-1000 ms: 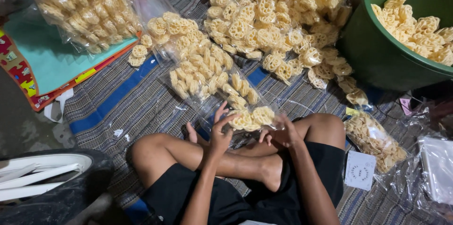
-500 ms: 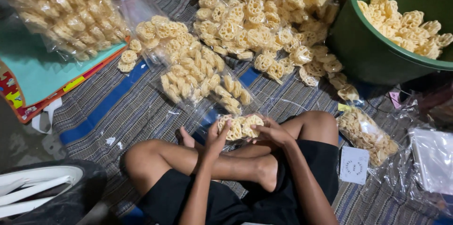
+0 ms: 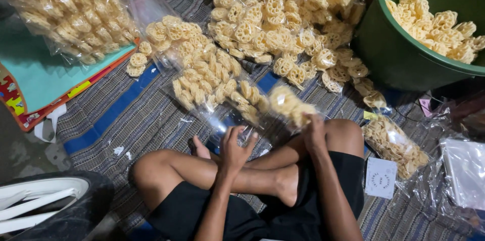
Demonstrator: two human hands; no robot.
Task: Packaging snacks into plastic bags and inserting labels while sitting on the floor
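Note:
I sit cross-legged on a striped mat. My left hand and my right hand both grip a clear plastic bag held just above my shins. Yellow flower-shaped crackers sit in the bag's far right end, blurred by motion. The left hand pinches the bag's near-left end and the right hand holds it close to the crackers. The bag's mouth is hard to make out.
Filled cracker bags lie ahead, a larger heap behind them, and a big bag at far left. A green tub with crackers stands at right. A small filled bag, a white card and empty bags lie beside my right knee.
Both hands have spread apart along the bag and lifted it; the crackers have shifted toward the right end. The camera view has moved slightly.

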